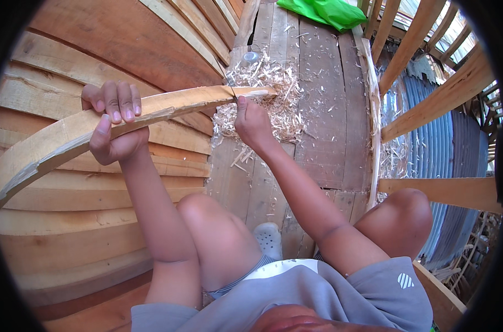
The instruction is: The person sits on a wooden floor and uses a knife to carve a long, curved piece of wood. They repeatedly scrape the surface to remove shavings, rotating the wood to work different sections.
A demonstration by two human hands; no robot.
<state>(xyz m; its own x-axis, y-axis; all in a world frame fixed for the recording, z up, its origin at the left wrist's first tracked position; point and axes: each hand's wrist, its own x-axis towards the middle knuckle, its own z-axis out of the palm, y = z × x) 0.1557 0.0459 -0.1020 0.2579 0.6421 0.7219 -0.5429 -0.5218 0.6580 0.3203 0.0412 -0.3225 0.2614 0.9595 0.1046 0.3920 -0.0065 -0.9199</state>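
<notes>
A long, pale wooden plank [174, 99] slants up from the left rim to the middle, its near edge rough and partly shaved. My left hand [114, 123] grips it, fingers over the upper face and thumb on the near edge. Close to the plank's far end, my right hand [252, 120] is closed in a fist on a thin dark blade [232, 88], which crosses the wood there. The blade's handle is hidden inside the fist. Curled wood shavings [287, 105] lie heaped on the floor beneath that end.
A wall of overlapping boards [96, 221] runs along my left. A small clear jar [250, 58] stands among the shavings on the plank floor [323, 127]. Farther off lies a bright green bag [323, 12]. Wooden railing posts [423, 105] and corrugated metal sheets [428, 138] are at right.
</notes>
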